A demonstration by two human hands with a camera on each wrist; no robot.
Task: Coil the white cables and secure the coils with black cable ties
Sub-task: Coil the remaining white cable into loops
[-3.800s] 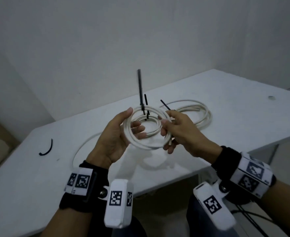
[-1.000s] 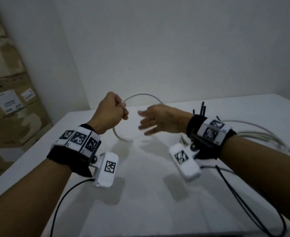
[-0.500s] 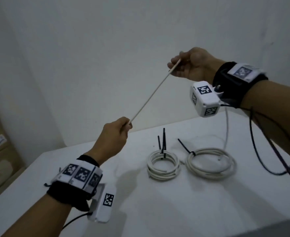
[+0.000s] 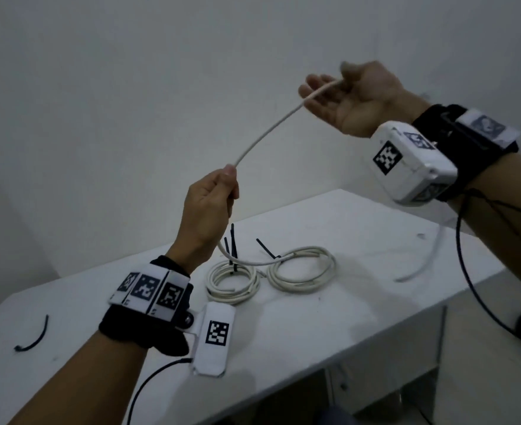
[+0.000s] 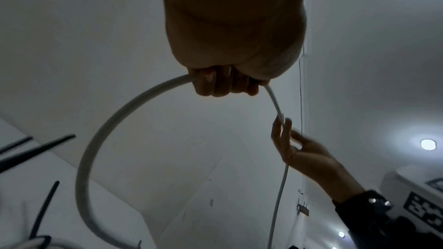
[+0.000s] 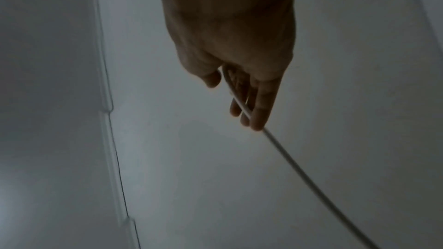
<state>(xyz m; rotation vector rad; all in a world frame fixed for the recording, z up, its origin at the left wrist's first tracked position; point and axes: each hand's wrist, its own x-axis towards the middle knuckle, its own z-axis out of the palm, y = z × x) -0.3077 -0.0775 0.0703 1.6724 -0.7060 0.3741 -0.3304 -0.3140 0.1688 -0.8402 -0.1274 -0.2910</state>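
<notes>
We held the loose white round cable point(image 4: 265, 134) in the air above the white tabletop point(image 4: 360, 308): our left hand point(image 4: 208, 207) had its fingers curled tight round it, while our right hand point(image 4: 349, 96), up at two o'clock, lay with fingers nearly straight and slightly apart, the cable only resting across them. To coil well, we judged the right hand should close on the cable and swing even loops back to the left fist, matching the two tied white coils point(image 4: 233, 282) lying at six o'clock below it, then bind them with the loose black cable tie point(image 4: 33, 337) at eight o'clock.

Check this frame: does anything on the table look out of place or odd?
One thing: a loose black cable tie lies curled near the table's left edge, apart from the two tied coils. Otherwise nothing stands out; the left hand grips the uncoiled white cable, which runs across the right hand's open fingers.
</notes>
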